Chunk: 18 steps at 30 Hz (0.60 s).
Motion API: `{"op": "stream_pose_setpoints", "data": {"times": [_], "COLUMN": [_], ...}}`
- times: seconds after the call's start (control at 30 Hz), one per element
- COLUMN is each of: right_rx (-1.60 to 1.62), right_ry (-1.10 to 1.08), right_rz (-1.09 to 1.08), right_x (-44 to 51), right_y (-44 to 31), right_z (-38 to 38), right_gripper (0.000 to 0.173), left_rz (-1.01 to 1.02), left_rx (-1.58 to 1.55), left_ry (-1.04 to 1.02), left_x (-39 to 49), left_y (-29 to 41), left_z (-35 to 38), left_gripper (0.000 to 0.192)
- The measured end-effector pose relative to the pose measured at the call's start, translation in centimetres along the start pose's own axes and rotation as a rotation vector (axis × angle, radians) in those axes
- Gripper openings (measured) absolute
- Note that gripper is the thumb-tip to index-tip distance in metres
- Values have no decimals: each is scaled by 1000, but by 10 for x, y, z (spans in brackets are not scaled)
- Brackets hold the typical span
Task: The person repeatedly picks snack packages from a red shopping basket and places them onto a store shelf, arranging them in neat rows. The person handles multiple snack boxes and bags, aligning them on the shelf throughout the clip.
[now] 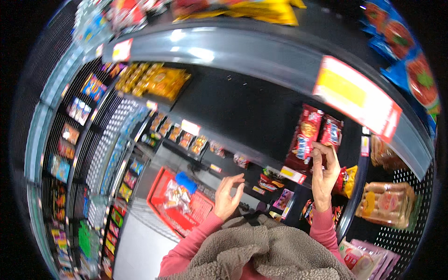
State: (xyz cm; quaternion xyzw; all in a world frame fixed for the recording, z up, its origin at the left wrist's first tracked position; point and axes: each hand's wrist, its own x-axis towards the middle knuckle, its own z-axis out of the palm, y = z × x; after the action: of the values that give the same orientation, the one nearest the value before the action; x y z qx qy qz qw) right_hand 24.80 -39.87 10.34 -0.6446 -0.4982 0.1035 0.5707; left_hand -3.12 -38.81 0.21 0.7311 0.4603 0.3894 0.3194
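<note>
Two dark red snack packets stand side by side on the black refrigerated shelf, the left packet [303, 134] and the right packet [331, 130]. My right hand [323, 171] is up at them, thumb and index fingertip drawn together at the left packet's right edge. Whether the fingertips grip that edge or are only in front of it cannot be told. Lower and to the left, my left hand [226, 197] is held in the air with fingers apart and nothing in it. It appears near the right side of a red shopping basket [157, 197].
Inside the basket are clear-wrapped goods [176, 196] and a blue item [186, 182]. A price-tag rail [224, 43] runs overhead, with a large price card [357, 94]. Yellow packs [164, 82] lie on the shelf's left, packed sausages [385, 204] on the right. Lower shelves hold more packets.
</note>
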Motion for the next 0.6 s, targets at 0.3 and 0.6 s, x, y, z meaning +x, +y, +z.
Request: {"op": "stream_pose_setpoints", "data": {"times": [0.3, 0.6], "right_rx": [-73, -248], "right_ry": [-457, -525], "right_rz": [-97, -182], "right_x": [-32, 1], "right_y": [-33, 10], "right_z": [107, 221], "right_gripper": [17, 25], "left_rz": [-373, -625], "left_rx": [-50, -158], "left_ry": [61, 392], "left_x": [-106, -174], "left_y": [-103, -210], "left_z": [-20, -65], "left_gripper": [34, 27]}}
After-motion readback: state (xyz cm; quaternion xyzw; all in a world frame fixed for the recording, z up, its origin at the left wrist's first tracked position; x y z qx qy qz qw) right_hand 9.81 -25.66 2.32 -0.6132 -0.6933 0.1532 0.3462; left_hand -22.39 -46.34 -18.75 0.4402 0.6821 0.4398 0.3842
